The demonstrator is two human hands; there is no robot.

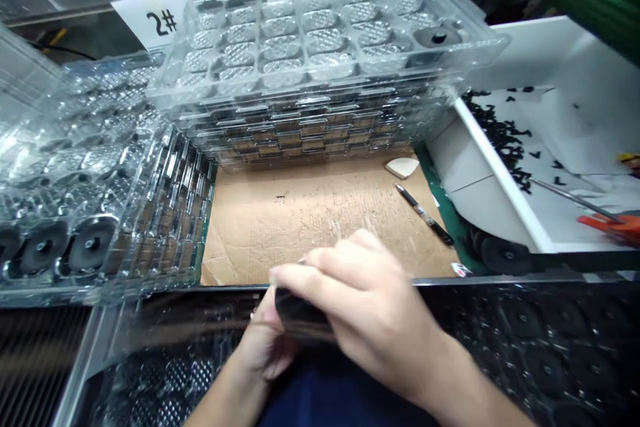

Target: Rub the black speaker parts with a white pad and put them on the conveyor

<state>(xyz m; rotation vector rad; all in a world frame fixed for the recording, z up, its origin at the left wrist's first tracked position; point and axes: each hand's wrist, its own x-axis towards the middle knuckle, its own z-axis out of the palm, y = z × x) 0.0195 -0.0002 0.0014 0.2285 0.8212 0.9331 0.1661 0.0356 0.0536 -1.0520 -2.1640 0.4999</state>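
A black round part (303, 315), smeared by motion, is held between my two hands at the front edge of the worktop. My left hand (267, 340) grips it from the left and below, with the thumb against its edge. Over its top and right side lies my right hand (365, 300), fingers curled round it. The part's far face is hidden by my fingers. It resembles the black disc (437, 37) with a central stub that sits in the top clear tray (303, 77).
Clear trays with black discs (93, 243) are stacked at left. Cardboard (300, 213) covers the worktop, bearing a pen (425, 213) and a pale wedge-shaped piece (403, 167). At right, a white bin (510, 180) holds small black pieces (500, 137) and an orange-handled tool (613, 223).
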